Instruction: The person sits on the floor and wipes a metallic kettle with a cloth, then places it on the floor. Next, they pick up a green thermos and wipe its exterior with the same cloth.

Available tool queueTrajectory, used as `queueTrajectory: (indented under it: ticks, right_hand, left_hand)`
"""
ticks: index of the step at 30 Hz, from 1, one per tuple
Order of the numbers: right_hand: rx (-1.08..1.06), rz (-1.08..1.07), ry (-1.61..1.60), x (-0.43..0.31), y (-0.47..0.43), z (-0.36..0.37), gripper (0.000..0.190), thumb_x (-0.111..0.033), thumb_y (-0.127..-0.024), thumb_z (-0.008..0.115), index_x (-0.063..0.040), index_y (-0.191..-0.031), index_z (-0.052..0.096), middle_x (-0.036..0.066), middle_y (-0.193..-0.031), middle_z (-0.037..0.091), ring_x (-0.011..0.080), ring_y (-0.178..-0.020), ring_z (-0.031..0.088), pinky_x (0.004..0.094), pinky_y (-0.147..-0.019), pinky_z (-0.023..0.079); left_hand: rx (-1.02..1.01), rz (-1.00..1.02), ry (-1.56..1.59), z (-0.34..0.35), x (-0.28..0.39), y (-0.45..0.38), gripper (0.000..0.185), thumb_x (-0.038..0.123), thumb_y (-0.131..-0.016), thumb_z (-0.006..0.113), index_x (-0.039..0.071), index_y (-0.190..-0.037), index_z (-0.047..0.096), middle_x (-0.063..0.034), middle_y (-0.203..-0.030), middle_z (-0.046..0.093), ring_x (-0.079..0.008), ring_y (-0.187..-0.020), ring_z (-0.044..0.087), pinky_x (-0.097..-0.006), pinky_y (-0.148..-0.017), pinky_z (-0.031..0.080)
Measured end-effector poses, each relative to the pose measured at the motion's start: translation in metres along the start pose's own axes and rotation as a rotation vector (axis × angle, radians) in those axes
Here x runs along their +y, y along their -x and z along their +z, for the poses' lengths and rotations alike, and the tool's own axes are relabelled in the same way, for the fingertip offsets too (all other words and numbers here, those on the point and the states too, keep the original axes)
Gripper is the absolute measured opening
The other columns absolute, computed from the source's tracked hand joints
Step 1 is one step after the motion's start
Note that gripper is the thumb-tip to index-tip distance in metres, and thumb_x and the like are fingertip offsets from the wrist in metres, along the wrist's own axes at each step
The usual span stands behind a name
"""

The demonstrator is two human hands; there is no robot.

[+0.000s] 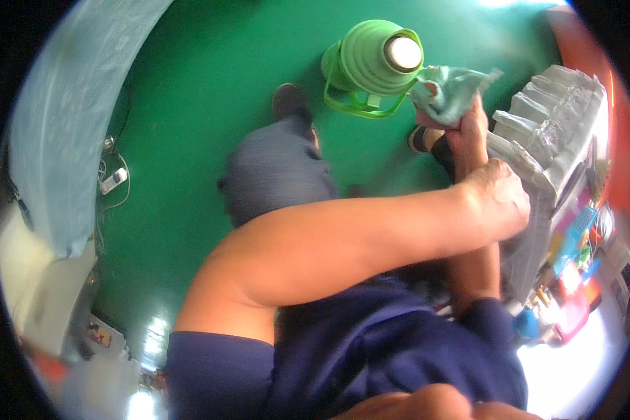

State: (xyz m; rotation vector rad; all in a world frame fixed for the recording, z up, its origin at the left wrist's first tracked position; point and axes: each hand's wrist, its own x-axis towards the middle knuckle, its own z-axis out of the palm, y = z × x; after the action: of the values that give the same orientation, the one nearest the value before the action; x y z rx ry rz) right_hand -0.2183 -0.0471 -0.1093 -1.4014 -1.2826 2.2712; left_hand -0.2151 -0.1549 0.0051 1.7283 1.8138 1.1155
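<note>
My right hand (470, 118) holds a crumpled pale green cloth (454, 94) beside a light green thermos flask (367, 60). The flask has ribbed sides, a whitish round top and a green handle, and is on the green floor. The cloth's left edge overlaps the flask's side in this view; whether they touch cannot be told. My left arm reaches across my body over the right forearm. My left hand (501, 194) is bent, knuckles up, near the right wrist and a cloth-covered piece of furniture; its fingertips are hidden.
Whitish ruffled fabric covers the furniture (548, 126) at right, with colourful small items and a blue basket (580, 231) beyond. Pale blue cloth (63, 131) hangs at left. A white power strip (114, 180) with a cable lies on the floor. My legs and shoes are near the flask.
</note>
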Motion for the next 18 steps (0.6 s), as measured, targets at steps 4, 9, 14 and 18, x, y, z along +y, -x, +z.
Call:
queueTrajectory:
  ticks: [4,9,14,18]
  right_hand:
    - [-0.210,0.233,-0.114,0.011,-0.023,-0.051,0.077,-0.069,-0.108,0.039,-0.001,-0.132,0.064,0.017,-0.120,0.074,0.0326,-0.107,0.072,0.0474,-0.089,0.061]
    - [-0.233,0.186,-0.109,0.014,0.028,-0.031,0.070,-0.067,-0.108,0.042,-0.008,-0.140,0.061,0.011,-0.114,0.075,0.0308,-0.101,0.070,0.0456,-0.092,0.057]
    - [-0.310,0.179,-0.196,-0.002,0.057,-0.039,0.049,-0.034,-0.104,0.060,-0.007,-0.145,0.058,0.013,-0.129,0.072,0.0285,-0.112,0.071,0.0476,-0.100,0.055]
    - [-0.372,0.219,-0.558,0.015,0.026,-0.097,0.042,-0.025,-0.103,0.058,-0.006,-0.141,0.061,0.019,-0.127,0.072,0.0330,-0.112,0.072,0.0511,-0.104,0.055]
  left_hand:
    - [0.013,-0.018,-0.012,-0.001,-0.004,-0.002,0.019,0.019,-0.089,0.067,0.007,-0.092,0.081,-0.0144,-0.095,0.081,-0.0304,-0.092,0.080,-0.0562,-0.091,0.059]
    - [-0.092,-0.058,-0.133,0.010,-0.006,-0.002,0.019,0.019,-0.090,0.068,0.011,-0.098,0.083,-0.0114,-0.100,0.082,-0.0278,-0.096,0.079,-0.0498,-0.089,0.058]
    - [-0.129,-0.071,-0.352,0.007,-0.011,0.010,0.018,0.016,-0.090,0.066,0.005,-0.093,0.079,-0.0164,-0.091,0.080,-0.0324,-0.090,0.080,-0.0664,-0.087,0.056]
    - [-0.063,-0.131,-0.443,0.001,-0.014,0.022,0.018,0.015,-0.086,0.067,0.004,-0.098,0.074,-0.0107,-0.086,0.076,-0.0252,-0.078,0.078,-0.0401,-0.061,0.061]
